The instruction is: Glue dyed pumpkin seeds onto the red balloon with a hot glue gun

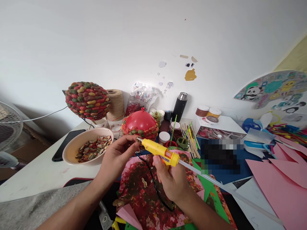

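Observation:
My right hand (pixel 174 182) grips a yellow hot glue gun (pixel 158 150), its nozzle pointing left. A long clear glue stick (pixel 206 175) sticks out of its back end, and a black cord (pixel 154 183) hangs below. My left hand (pixel 120 151) is closed in a pinch at the nozzle tip; whatever small thing its fingers hold is mostly hidden. Just behind is a red balloon (pixel 142 120), its lower part covered with painted peanut shells (pixel 140 132). A bowl (pixel 69 155) with painted half shells (pixel 92 150) stands left of my left hand.
A shell-covered ball (pixel 87 100) stands behind the bowl beside a twine spool (pixel 115 103). Paint jars (pixel 164 138), brushes, wooden sticks (pixel 190 139) and a black flask (pixel 180 107) line the back. Paint-stained paper (pixel 136 191) lies below my hands, pink sheets (pixel 280 179) at right.

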### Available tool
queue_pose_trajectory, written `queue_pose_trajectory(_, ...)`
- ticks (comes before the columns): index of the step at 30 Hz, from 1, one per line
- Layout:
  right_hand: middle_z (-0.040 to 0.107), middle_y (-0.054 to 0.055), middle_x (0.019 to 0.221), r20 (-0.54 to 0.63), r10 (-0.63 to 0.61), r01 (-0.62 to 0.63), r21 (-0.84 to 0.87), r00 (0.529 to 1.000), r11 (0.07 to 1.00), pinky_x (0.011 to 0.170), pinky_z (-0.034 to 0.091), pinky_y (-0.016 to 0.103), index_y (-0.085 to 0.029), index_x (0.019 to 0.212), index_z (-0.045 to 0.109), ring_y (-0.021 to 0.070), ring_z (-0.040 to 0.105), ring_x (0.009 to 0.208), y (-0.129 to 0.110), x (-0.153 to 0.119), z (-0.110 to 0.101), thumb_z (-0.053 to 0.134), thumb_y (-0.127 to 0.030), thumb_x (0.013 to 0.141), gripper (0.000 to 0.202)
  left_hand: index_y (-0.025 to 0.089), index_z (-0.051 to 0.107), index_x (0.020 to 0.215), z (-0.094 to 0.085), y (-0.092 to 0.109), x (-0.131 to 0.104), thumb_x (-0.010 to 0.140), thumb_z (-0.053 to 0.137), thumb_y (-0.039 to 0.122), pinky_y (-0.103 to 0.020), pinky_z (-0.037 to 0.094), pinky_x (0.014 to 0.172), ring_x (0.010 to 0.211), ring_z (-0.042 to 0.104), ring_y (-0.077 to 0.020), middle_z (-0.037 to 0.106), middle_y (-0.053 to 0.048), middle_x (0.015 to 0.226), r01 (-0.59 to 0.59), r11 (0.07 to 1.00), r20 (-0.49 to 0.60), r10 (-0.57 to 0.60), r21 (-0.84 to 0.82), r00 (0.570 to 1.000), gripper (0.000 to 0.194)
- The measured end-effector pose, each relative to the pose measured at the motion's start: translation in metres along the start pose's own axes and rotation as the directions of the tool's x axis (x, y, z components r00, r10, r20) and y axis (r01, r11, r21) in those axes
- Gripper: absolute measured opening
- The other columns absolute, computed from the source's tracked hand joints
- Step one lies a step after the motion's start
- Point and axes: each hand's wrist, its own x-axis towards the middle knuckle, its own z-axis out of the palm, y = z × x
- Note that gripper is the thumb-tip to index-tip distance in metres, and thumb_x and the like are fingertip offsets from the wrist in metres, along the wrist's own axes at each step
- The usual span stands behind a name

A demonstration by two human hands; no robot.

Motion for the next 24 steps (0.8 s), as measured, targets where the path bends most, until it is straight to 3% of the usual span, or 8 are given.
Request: queue_pose_trajectory(24,0.047,-0.006,0.05,-0.009,-0.057,0.056,-0.025,0.998,0.998,0.046,0.041,0.028,-0.027,0.071,0.051,0.015,0.049,0.044,-0.0005,0.001,0.0002,0.051,-0.06,0.115,0.055,0.022,0.088,0.095,-0.0015,-0.0019,-0.0007,0.076,0.102,0.056,-0.025,0.065,0.075,0.078,0.075,-0.0172,0.086,-0.005,0.098,0.0,0.999,0.016,0.001,-0.037,1.0,0.041)
